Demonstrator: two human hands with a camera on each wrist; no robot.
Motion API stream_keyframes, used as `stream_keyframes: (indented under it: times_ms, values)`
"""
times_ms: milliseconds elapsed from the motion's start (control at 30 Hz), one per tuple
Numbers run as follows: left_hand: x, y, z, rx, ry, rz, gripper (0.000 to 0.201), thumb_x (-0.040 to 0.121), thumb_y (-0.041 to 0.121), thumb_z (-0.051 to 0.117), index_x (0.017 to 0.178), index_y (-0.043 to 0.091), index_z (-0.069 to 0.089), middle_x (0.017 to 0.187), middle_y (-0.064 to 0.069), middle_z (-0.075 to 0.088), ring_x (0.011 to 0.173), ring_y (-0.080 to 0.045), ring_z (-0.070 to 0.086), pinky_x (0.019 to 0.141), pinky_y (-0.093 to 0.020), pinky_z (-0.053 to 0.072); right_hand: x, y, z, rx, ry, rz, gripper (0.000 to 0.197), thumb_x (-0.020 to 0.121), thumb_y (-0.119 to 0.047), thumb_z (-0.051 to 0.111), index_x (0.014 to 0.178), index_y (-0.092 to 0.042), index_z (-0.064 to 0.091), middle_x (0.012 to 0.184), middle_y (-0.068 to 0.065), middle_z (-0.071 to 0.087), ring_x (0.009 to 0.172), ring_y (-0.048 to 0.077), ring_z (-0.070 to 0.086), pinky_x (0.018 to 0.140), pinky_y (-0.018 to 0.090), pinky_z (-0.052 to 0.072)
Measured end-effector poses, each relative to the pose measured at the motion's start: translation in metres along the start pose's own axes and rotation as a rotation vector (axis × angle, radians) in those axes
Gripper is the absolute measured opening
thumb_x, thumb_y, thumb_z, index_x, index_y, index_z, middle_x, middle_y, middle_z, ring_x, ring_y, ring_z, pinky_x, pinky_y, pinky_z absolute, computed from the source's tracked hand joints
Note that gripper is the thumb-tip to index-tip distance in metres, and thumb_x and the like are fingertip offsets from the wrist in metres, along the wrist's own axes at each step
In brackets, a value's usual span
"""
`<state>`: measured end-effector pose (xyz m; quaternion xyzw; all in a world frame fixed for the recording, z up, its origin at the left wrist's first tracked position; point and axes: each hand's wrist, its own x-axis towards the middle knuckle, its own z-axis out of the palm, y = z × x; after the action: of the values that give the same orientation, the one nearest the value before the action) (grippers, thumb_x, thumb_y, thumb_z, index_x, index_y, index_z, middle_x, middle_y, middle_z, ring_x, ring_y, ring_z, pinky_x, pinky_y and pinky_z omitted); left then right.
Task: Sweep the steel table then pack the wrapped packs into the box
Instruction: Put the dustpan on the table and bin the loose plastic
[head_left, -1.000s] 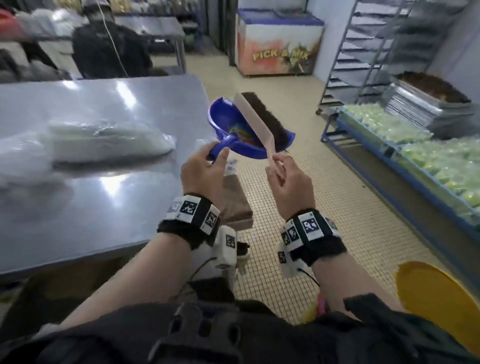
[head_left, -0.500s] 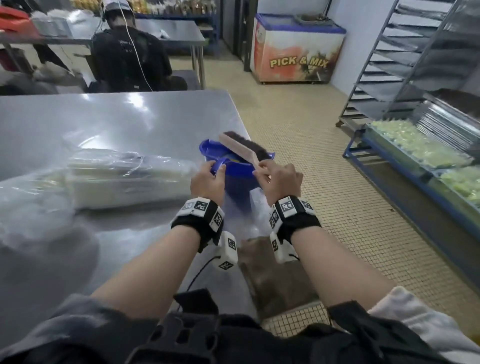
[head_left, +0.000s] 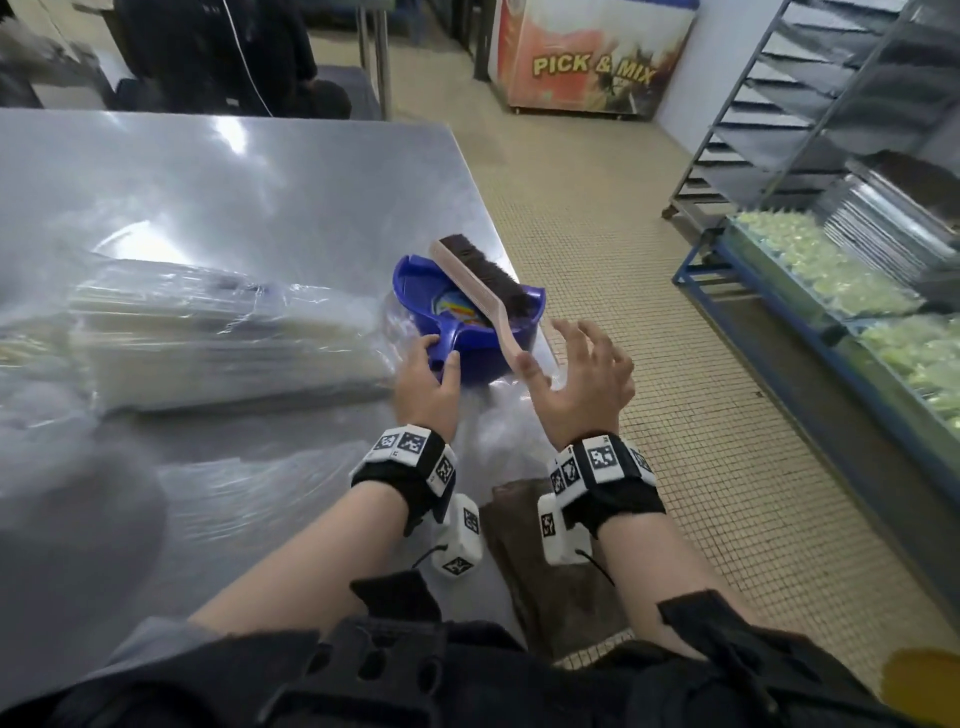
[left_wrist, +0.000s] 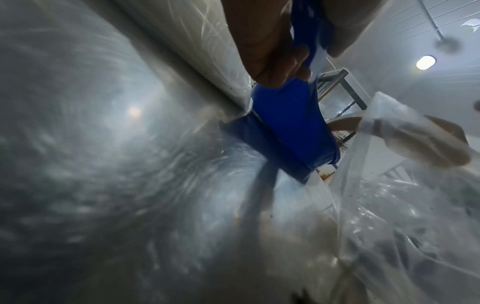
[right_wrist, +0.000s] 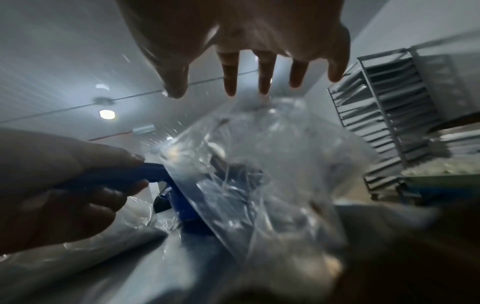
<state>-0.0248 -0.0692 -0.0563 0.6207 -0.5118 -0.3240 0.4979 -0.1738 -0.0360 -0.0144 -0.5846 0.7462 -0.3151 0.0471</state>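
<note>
A blue dustpan (head_left: 467, 317) sits on the steel table (head_left: 234, 197) near its right edge. A brush (head_left: 483, 283) with a pale handle and dark bristles lies across the pan. My left hand (head_left: 428, 374) grips the dustpan (left_wrist: 285, 127) by its handle (right_wrist: 124, 176). My right hand (head_left: 587, 374) hovers just right of the brush handle with fingers (right_wrist: 265, 74) spread, holding nothing. A long wrapped pack (head_left: 218, 332) in clear plastic lies on the table left of the dustpan.
Loose clear plastic (right_wrist: 254, 168) lies on the table by the dustpan. A brown box (head_left: 550, 571) stands on the floor below the table's edge. A blue rack of trays (head_left: 841, 312) runs along the right, with a freezer (head_left: 587, 57) beyond.
The dustpan with the brush came down from the air over the floor onto the table. My right hand let go of the brush handle and opened.
</note>
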Motion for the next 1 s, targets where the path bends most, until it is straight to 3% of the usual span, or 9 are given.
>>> stream_keyframes:
  times_ms: [133,233,333,433,600,700,800,900,1000]
  values:
    - [-0.009,0.006,-0.006,-0.023,0.000,-0.019,0.026,0.092,0.025,0.056,0.117,0.017,0.054,0.103,-0.005,0.064,0.088,-0.019,0.061,0.083,-0.034,0.051,-0.015,0.011,-0.002,-0.099,-0.295,0.188,0.096,0.069,-0.079,0.054,0.149,-0.039,0.020,0.162,0.002,0.002,0.145,0.038,0.006,0.111,0.064,0.023]
    - [-0.012,0.009,-0.010,-0.004,-0.001,-0.012,0.028,0.093,0.025,0.056,0.119,0.016,0.055,0.107,-0.004,0.065,0.092,-0.017,0.061,0.082,-0.027,0.048,-0.018,0.015,0.001,-0.121,-0.460,0.178,0.104,0.064,-0.081,0.056,0.151,-0.040,0.014,0.162,0.002,-0.010,0.146,0.040,0.007,0.110,0.062,0.030]
    - [-0.021,0.008,-0.014,0.047,0.002,-0.006,0.035,0.093,0.030,0.054,0.125,0.017,0.054,0.112,-0.003,0.065,0.096,-0.016,0.061,0.084,-0.023,0.044,-0.020,0.016,-0.001,-0.026,-0.476,0.175,0.103,0.066,-0.069,0.071,0.149,-0.035,0.023,0.162,0.005,-0.004,0.144,0.037,0.016,0.112,0.049,0.029]
    - [-0.039,0.006,-0.022,0.046,-0.012,0.004,0.041,0.094,0.035,0.049,0.132,0.020,0.049,0.115,-0.004,0.063,0.096,-0.018,0.060,0.086,-0.030,0.048,-0.027,0.019,-0.005,-0.021,-0.477,0.198,0.089,0.067,-0.057,0.079,0.141,-0.035,0.035,0.155,0.008,0.015,0.137,0.037,0.026,0.110,0.043,0.032]
    - [-0.084,-0.007,-0.053,0.083,0.040,-0.002,0.045,0.096,0.032,0.046,0.137,0.015,0.045,0.124,-0.006,0.056,0.104,-0.018,0.056,0.089,-0.028,0.044,-0.050,0.020,-0.020,0.050,-0.446,0.234,0.086,0.072,-0.049,0.079,0.143,-0.030,0.035,0.148,0.007,0.027,0.132,0.034,0.031,0.102,0.043,0.039]
    - [-0.113,-0.024,-0.081,0.296,0.084,0.007,0.056,0.087,0.037,0.041,0.135,0.008,0.046,0.131,-0.015,0.053,0.121,-0.028,0.048,0.104,-0.037,0.036,-0.074,0.014,-0.038,0.143,-0.400,0.257,0.087,0.071,-0.052,0.079,0.143,-0.029,0.037,0.148,0.007,0.028,0.133,0.033,0.033,0.104,0.044,0.037]
    - [-0.134,-0.041,-0.115,0.644,0.048,-0.149,0.063,0.086,0.042,0.038,0.142,0.014,0.037,0.150,-0.015,0.032,0.138,-0.035,0.026,0.113,-0.046,0.021,-0.109,0.000,-0.047,0.232,-0.381,0.195,0.089,0.068,-0.058,0.078,0.142,-0.030,0.038,0.146,0.008,0.031,0.129,0.032,0.041,0.108,0.049,0.038]
    - [-0.154,-0.061,-0.152,0.971,-0.141,-0.343,0.068,0.093,0.050,0.036,0.150,0.024,0.011,0.159,-0.013,-0.004,0.145,-0.039,-0.005,0.115,-0.055,0.003,-0.149,-0.026,-0.043,0.311,-0.404,0.077,0.088,0.069,-0.057,0.077,0.143,-0.029,0.038,0.145,0.008,0.032,0.128,0.029,0.040,0.109,0.047,0.038]
    - [-0.166,-0.076,-0.175,1.038,-0.260,-0.320,0.075,0.093,0.062,0.023,0.151,0.022,-0.002,0.157,-0.011,-0.020,0.144,-0.036,-0.017,0.114,-0.054,-0.008,-0.180,-0.056,-0.031,0.363,-0.461,0.000,0.086,0.072,-0.055,0.076,0.144,-0.030,0.036,0.148,0.007,0.028,0.134,0.027,0.031,0.107,0.038,0.034]
